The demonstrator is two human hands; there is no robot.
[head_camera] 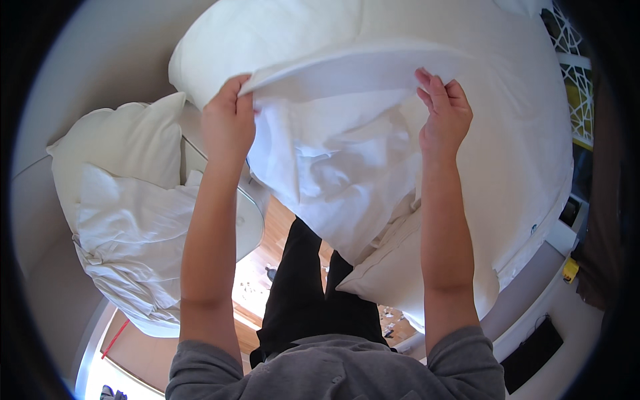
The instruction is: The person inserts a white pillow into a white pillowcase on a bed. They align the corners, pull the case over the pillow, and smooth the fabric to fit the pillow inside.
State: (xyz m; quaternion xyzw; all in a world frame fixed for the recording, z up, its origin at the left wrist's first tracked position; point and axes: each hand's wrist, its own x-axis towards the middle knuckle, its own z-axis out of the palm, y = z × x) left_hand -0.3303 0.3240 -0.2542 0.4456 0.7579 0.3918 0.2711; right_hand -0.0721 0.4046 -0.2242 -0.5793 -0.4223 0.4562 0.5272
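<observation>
My left hand [229, 125] pinches the upper edge of a white fabric cover [345, 150], perhaps a pillowcase. The cover hangs down in loose folds before my legs, its lower corner near my knees. At the cover's right side is my right hand [445, 112], raised with its fingers curled. Whether those fingers grip the thin cloth cannot be made out. Below the cover and beside my right forearm lies a cream pillow [395, 270], partly hidden. Behind both hands spreads a large white-covered bed or mattress [505, 150].
To the left, a white pillow [125, 145] and crumpled white cloth [140, 215] lie on a pale rounded-edge surface [249, 225]. Small scattered bits lie on the wooden floor [280, 220]. A white lattice-sided rack [575, 100] and a black flat object [532, 355] are at the right.
</observation>
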